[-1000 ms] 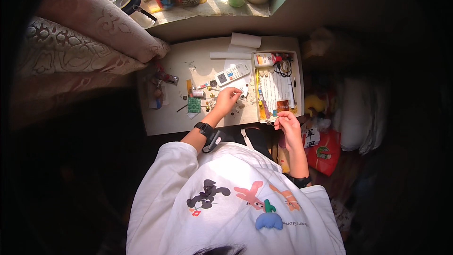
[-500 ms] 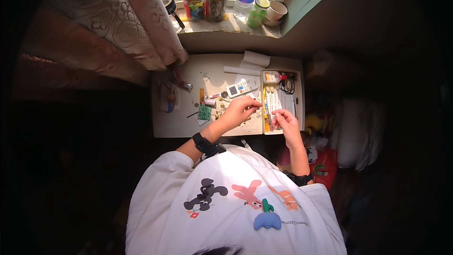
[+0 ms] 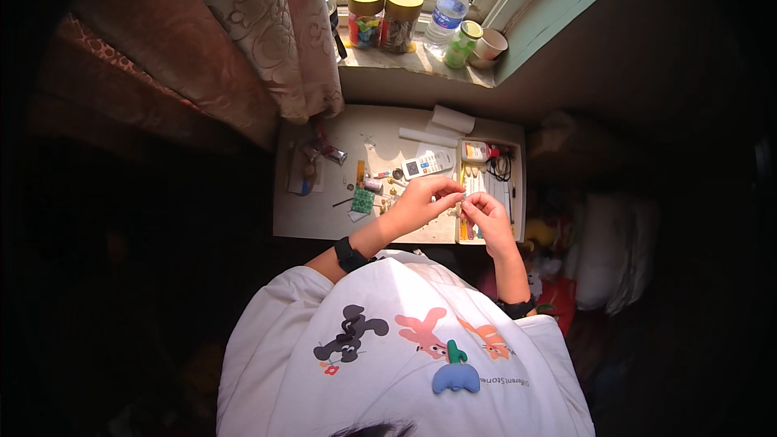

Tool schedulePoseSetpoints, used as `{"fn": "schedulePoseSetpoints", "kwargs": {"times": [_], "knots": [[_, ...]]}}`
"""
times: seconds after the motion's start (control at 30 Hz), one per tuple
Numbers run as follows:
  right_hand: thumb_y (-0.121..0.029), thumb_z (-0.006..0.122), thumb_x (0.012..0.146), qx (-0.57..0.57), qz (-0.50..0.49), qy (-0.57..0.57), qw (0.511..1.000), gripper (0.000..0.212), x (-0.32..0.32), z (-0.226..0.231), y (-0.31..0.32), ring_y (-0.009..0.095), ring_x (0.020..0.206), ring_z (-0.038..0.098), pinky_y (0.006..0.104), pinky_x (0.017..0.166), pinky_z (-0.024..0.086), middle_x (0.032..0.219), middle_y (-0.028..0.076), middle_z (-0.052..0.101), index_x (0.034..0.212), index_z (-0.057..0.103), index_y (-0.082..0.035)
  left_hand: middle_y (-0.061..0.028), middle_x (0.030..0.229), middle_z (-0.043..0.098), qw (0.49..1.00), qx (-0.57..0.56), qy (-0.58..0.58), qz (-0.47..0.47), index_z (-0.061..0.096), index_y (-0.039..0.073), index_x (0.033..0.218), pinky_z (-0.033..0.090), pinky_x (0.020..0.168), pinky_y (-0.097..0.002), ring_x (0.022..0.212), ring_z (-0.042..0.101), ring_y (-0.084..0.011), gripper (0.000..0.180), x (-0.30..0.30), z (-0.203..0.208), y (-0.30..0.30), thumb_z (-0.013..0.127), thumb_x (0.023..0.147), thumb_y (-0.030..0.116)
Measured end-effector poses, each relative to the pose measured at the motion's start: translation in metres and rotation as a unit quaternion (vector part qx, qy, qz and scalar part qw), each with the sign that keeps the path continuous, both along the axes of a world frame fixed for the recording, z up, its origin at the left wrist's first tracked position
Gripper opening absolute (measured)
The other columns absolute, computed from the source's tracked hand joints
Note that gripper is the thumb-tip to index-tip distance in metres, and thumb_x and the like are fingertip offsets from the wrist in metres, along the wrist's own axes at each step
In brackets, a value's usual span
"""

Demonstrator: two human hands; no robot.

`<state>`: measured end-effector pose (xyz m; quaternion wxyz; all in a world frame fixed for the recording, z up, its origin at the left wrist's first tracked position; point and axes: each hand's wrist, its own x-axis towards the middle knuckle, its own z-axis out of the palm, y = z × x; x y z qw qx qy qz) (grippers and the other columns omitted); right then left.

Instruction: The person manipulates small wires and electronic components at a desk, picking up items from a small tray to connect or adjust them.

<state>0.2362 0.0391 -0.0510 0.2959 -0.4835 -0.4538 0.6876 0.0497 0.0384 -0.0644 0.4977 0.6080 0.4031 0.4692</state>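
Note:
My left hand reaches over the table from the left, its thumb and fingers drawn together in a pinch. Close to its fingertips is my right hand, also pinching, above the shallow box on the table's right side. Whatever lies between the fingers is too small to make out. Beyond my left hand rests a white remote control. A green square board and several small loose parts lie left of that hand. The box holds a white bottle with a red cap, a black cable and long thin items.
Rolled white paper lies at the table's back. On the windowsill stand two gold-lidded jars, a water bottle, a green jar and a cup. A curtain hangs at the left.
My hands have come closer together, so their fingertips now nearly meet over the box's left edge. The whole view has shifted, with table and windowsill sitting lower and further right.

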Motion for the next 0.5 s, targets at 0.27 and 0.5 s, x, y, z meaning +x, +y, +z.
{"fn": "schedulePoseSetpoints", "kwargs": {"times": [0.27,0.5], "knots": [[-0.011,0.056,0.087,0.047,-0.022,-0.020,0.998,0.010,-0.005,0.008,0.001,0.005,0.069,0.053,0.0178,0.058,0.040,0.076,0.000,0.058,0.093,0.055,-0.003,-0.0066,0.084,0.062,0.975,-0.167,-0.140,-0.037,0.056,-0.003,0.091,0.049,0.067,-0.0226,0.074,0.060,-0.0105,0.013,0.000,-0.024,0.002,0.059,0.086,0.008],[-0.001,0.052,0.086,0.141,0.024,-0.077,0.987,0.008,-0.013,0.035,-0.003,0.008,0.071,0.057,0.0208,0.061,0.045,0.077,0.003,0.058,0.094,0.052,0.000,-0.0034,0.081,0.059,0.969,-0.189,-0.154,-0.050,0.054,-0.001,0.092,0.047,0.063,-0.0218,0.067,0.056,-0.0082,0.013,0.019,-0.033,-0.003,0.058,0.087,0.010]]}}
